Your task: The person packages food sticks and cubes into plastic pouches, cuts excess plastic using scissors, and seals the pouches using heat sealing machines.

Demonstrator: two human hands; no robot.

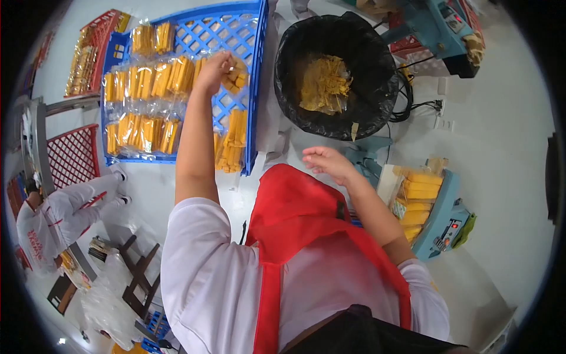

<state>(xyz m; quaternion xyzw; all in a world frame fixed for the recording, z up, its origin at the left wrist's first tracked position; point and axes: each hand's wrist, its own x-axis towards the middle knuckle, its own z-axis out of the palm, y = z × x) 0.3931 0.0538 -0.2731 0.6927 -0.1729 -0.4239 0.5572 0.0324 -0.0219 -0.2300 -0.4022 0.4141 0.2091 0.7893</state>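
I have the left hand [217, 66] over the blue crate [254, 88], its fingers bent beside a packet of short yellow pieces [236, 81]; I cannot tell from here whether they grip anything. My right hand [331, 164] is raised in front of the red apron [295, 206], fingers loosely extended and holding nothing, just below the black-lined bin [371, 76].

The bagged yellow sticks [160, 79] lie in rows in the crate, left of and beneath my left forearm, with more sticks [234, 138] in its near right corner. Inside the bin I see yellow scraps and clear plastic [324, 85].

Farther right, large yellow packets [420, 194] sit against a blue-green machine [442, 221]; a second machine [433, 26] stands beyond the bin. Out left are a filled red crate [88, 56], another red crate [73, 154] and a co-worker in white [56, 227].
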